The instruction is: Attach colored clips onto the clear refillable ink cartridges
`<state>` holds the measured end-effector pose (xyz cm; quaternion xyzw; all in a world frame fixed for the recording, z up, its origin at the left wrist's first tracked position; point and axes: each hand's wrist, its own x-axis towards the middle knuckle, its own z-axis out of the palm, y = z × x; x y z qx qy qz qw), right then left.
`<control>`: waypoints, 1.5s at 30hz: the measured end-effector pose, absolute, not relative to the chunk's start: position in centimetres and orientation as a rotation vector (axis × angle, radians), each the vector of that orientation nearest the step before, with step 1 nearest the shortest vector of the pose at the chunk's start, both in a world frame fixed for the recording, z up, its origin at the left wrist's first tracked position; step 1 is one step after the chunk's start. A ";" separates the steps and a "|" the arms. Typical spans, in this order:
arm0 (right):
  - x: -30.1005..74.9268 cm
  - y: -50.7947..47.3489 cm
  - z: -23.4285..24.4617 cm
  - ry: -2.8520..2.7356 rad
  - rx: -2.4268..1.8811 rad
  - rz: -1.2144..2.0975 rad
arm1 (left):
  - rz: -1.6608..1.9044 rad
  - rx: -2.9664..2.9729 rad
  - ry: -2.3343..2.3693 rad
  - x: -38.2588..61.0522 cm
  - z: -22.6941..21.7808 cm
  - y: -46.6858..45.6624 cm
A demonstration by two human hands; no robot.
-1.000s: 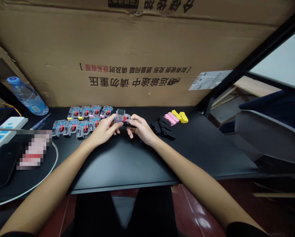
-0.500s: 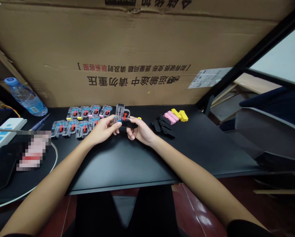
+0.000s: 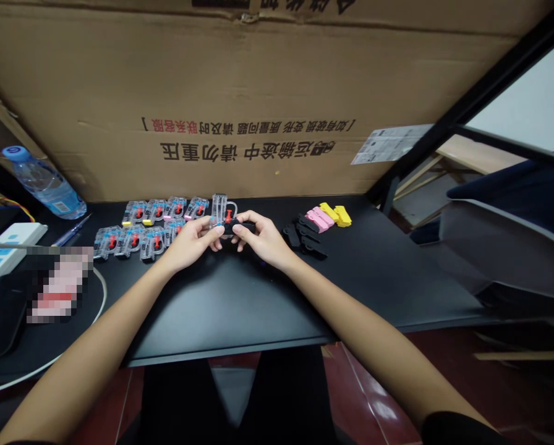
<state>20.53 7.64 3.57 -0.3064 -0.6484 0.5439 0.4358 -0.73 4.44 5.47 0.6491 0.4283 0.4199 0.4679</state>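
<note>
Between my hands is a clear plastic toy pistol (image 3: 220, 207) with a red trigger and blue bits inside. My left hand (image 3: 192, 242) pinches its lower left side, thumb on top. My right hand (image 3: 261, 239) grips a black plastic piece (image 3: 247, 226) that lies along the pistol's lower edge, thumb pressing near the middle. Fingers cover part of both, so I cannot tell how far they fit together. Several similar clear toy pistols (image 3: 131, 240) lie in two rows left of my hands, some with yellow or pink edges.
Right of my hands lie loose black pieces (image 3: 305, 238), pink pieces (image 3: 320, 219) and yellow pieces (image 3: 342, 214). At the left are a water bottle (image 3: 49, 185), a pen (image 3: 73, 230), a power strip (image 3: 21, 238) and a white cable (image 3: 104, 290). A cardboard sheet (image 3: 258, 80) stands behind the black table (image 3: 240, 309).
My right hand has moved slightly left and up, its thumb now on the black piece close to my left thumb. The view has shifted a little.
</note>
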 end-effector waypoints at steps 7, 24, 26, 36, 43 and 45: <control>20.9 8.0 3.9 -1.536 -0.698 1.525 | 1.011 1.619 1.051 -1.0 5.6 4.4; 21.2 8.1 3.7 -1.440 -0.699 1.635 | 0.999 1.650 1.061 -1.0 5.7 4.4; 21.2 8.2 3.8 -1.459 -0.702 1.610 | 0.998 1.675 1.069 -1.1 5.6 4.4; 20.8 7.8 3.9 -1.563 -0.693 1.245 | 1.091 1.937 1.198 -0.9 5.7 3.8; 21.6 6.8 5.5 -1.607 -0.656 1.166 | 1.139 2.324 1.162 -1.8 5.3 3.8; 22.0 6.7 6.0 -1.736 -0.685 1.038 | 1.145 2.443 1.098 -2.3 5.1 4.0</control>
